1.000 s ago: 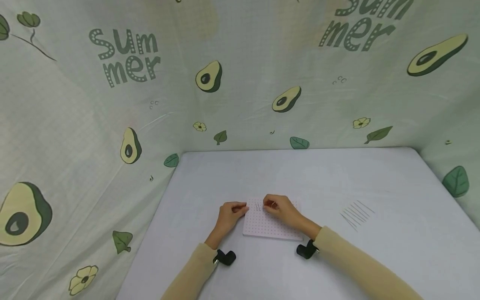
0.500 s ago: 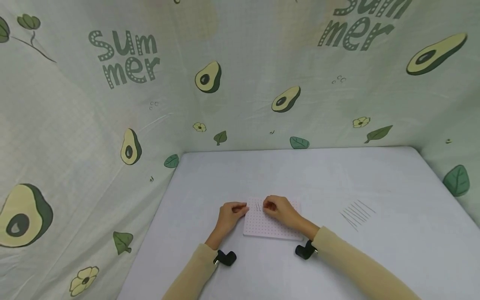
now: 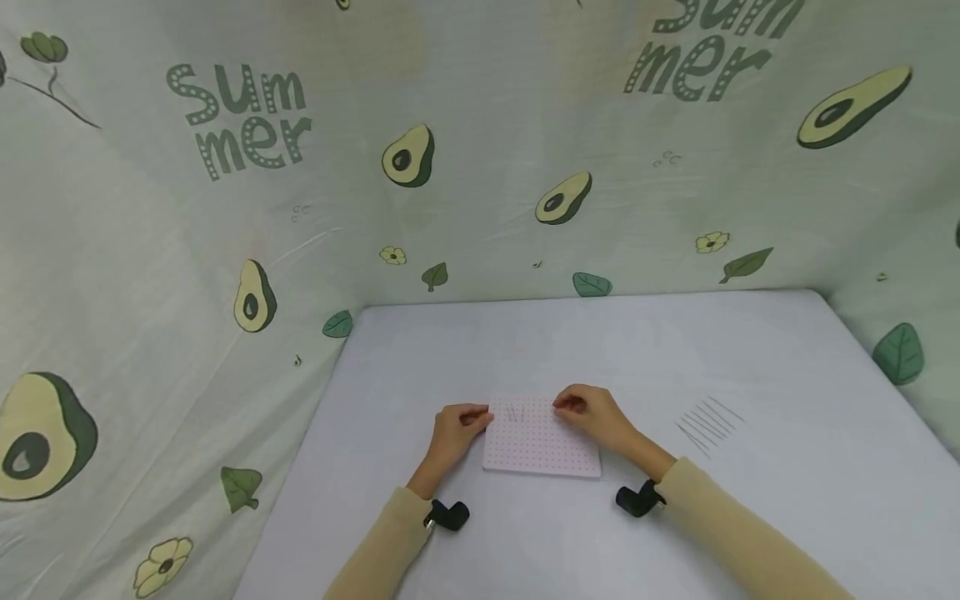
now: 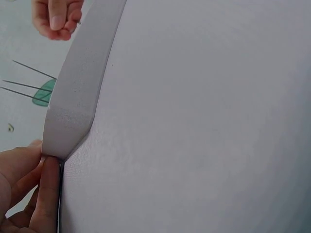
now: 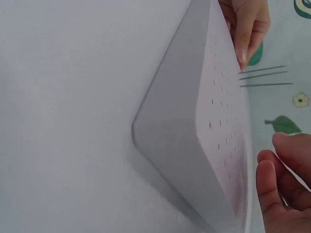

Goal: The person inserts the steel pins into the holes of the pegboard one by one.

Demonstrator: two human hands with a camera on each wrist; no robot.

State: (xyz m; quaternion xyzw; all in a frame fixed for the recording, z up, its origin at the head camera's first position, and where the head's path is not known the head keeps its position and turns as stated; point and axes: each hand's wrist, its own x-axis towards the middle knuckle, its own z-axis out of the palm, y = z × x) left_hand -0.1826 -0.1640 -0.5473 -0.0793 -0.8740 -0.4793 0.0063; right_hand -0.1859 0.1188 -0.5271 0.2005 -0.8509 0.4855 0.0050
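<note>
A pale pink pegboard (image 3: 542,446) with rows of small holes lies on the table. Three thin grey rods (image 4: 29,90) stand up from it near its far left corner; in the right wrist view these rods (image 5: 265,77) lean slightly apart. My left hand (image 3: 454,435) pinches that corner of the board between thumb and fingers. At the far right part of the board, my right hand (image 3: 597,418) hovers just over the surface. Its fingers are loosely bent, and the right wrist view shows nothing between the thumb and fingertips (image 5: 266,177).
Several more thin rods (image 3: 708,425) lie side by side on the white table (image 3: 787,500), to the right of the board. A hanging cloth (image 3: 480,233) printed with avocados and leaves encloses the back and sides. A small black camera sits on each wrist.
My right hand has let go of the third rod and moved right across the board, leaving that rod standing beside the other two. The left hand keeps its place at the corner.
</note>
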